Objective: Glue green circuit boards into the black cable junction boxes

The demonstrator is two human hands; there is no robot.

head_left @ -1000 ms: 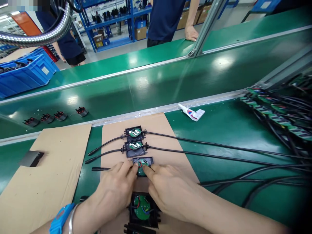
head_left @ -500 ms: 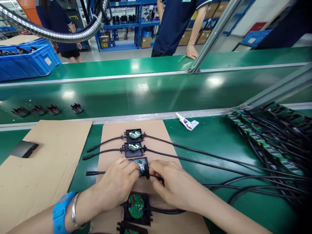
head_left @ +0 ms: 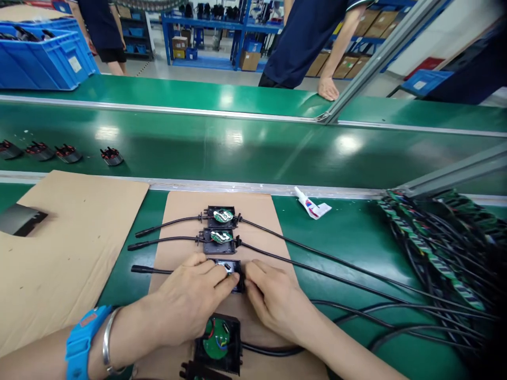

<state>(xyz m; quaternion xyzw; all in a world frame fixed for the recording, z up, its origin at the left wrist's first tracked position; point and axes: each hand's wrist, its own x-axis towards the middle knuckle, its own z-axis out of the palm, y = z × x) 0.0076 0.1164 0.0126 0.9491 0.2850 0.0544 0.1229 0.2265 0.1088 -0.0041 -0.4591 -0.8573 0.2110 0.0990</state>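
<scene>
On the cardboard strip [head_left: 261, 208], my left hand [head_left: 190, 295] is closed over a small black plastic case [head_left: 236, 270] with a circuit board in it. The thumb presses near the case's right side, and the hand hides its left half. At the right end of that case, my right hand [head_left: 275, 298] pinches the black cable, which is mostly hidden by the fingers. Two similar cases, an upper one [head_left: 222, 216] and a lower one [head_left: 219, 241], lie beyond with cables out of both ends. Nearer me sits a case with a round green board [head_left: 217, 338].
Bundled cables with circuit boards [head_left: 439, 253] lie at the right. A white glue tube [head_left: 312, 204] rests near the metal rail. Cardboard [head_left: 79, 227] covers the left side. Several motor parts [head_left: 111, 155] stand beyond the rail. Another person's hand [head_left: 328, 88] leans on the far ledge.
The view has tilted downward and turned slightly. My left thumb has come onto the right part of the case. My right hand stays at the cable end.
</scene>
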